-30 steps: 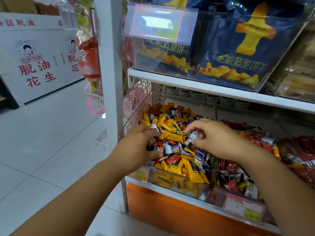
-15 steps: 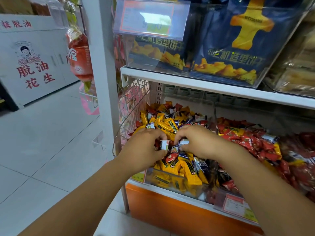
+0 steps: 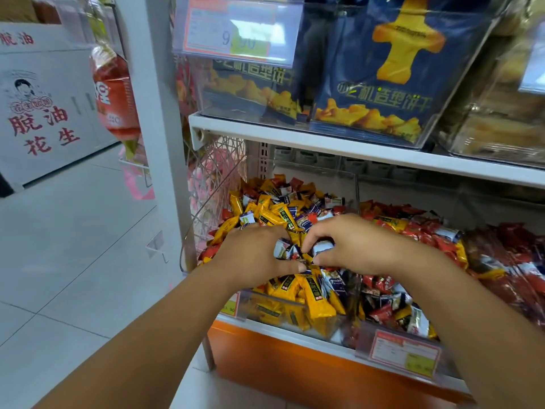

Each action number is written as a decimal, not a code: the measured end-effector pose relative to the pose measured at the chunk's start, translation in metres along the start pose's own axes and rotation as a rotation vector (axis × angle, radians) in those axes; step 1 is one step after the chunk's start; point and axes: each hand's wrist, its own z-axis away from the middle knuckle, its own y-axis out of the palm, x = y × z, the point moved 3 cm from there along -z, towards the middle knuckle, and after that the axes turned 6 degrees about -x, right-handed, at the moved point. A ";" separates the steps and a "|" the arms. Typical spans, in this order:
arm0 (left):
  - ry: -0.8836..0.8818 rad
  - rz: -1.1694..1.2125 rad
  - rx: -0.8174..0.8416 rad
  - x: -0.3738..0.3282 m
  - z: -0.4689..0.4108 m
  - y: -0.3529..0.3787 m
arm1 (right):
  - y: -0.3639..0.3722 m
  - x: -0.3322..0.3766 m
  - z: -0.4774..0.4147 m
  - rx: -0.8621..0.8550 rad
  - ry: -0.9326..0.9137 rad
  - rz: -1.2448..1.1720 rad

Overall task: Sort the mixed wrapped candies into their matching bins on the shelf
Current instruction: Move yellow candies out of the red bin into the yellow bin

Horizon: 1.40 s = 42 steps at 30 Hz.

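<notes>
Left hand [image 3: 253,256] and right hand [image 3: 364,246] have drawn together over the mixed candy bin [image 3: 265,309], each grip now pinching a blue-white candy [image 3: 323,247], probably strays to re-bin.

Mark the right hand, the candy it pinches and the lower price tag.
right hand [image 3: 364,246], head view, back of the hand.
white-and-blue candy [image 3: 323,248], head view, middle of wrapper.
lower price tag [image 3: 404,353], head view, centre of label.

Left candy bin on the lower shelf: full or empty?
Full. The left bin is heaped with wrapped candies, piled above its clear front wall.
</notes>
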 end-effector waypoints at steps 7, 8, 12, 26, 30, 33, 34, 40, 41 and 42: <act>-0.026 0.181 -0.059 0.014 -0.002 0.002 | 0.014 0.009 -0.008 0.153 0.014 0.204; -0.042 0.231 -0.088 0.017 -0.001 0.002 | 0.017 0.011 -0.010 0.163 -0.002 0.247; -0.056 0.382 -0.154 0.024 0.002 -0.001 | 0.024 0.016 -0.016 0.148 -0.035 0.251; -0.032 0.242 -0.037 0.015 0.007 -0.006 | 0.014 0.010 -0.010 0.007 0.014 0.054; -0.010 0.418 -0.038 0.018 0.015 -0.015 | 0.007 0.007 -0.011 -0.052 0.035 -0.048; -0.027 0.545 -0.065 0.021 0.020 -0.014 | 0.006 0.004 -0.014 -0.074 0.069 -0.072; -0.050 0.594 -0.087 0.024 0.020 -0.013 | 0.005 0.003 -0.014 -0.081 0.078 -0.073; -0.156 0.717 -0.190 0.036 0.016 -0.009 | 0.000 0.000 -0.019 -0.057 0.066 -0.039; -0.170 0.719 -0.195 0.037 0.015 -0.009 | 0.002 0.001 -0.021 -0.037 0.055 -0.037; -0.184 0.713 -0.196 0.039 0.015 -0.009 | 0.004 0.002 -0.022 -0.014 0.047 -0.027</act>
